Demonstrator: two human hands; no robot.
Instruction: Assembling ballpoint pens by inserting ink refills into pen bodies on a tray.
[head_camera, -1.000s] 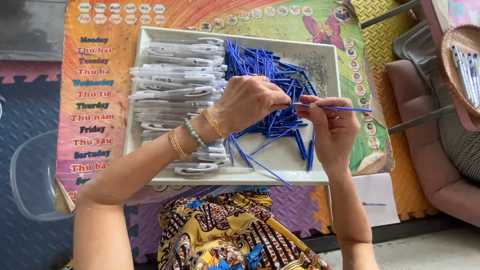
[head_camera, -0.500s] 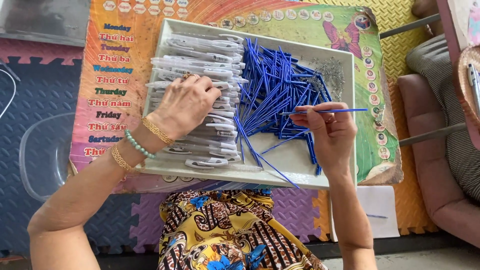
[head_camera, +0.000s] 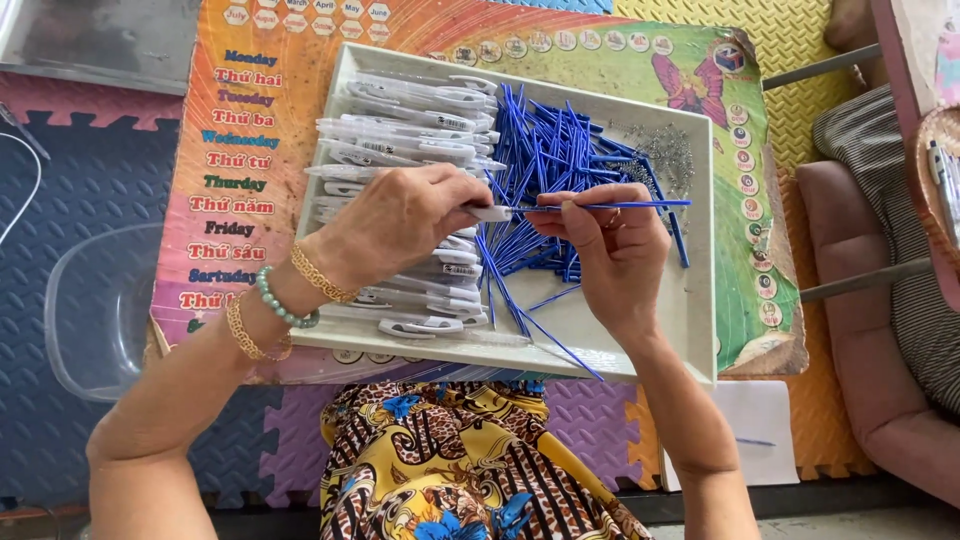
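Both hands meet over the white tray (head_camera: 700, 300): left hand (head_camera: 400, 220) pinches a clear pen barrel (head_camera: 488, 212), right hand (head_camera: 610, 240) feeds a blue refill (head_camera: 630, 205) into it. Judging by the piles, many barrels (head_camera: 410, 130) and loose refills (head_camera: 560, 150) remain. Underneath lies a colourful weekday chart mat (head_camera: 240, 140); small metal springs (head_camera: 670, 150) sit in the tray's corner.

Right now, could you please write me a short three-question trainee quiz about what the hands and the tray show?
1. True or false: the left hand holds a white pen barrel.
2. What does the right hand pinch? A) a blue refill B) a spring C) nothing
3. In the white tray, the metal springs lie beside the pile of blue ____.

Key: 1 true; 2 A; 3 refills.
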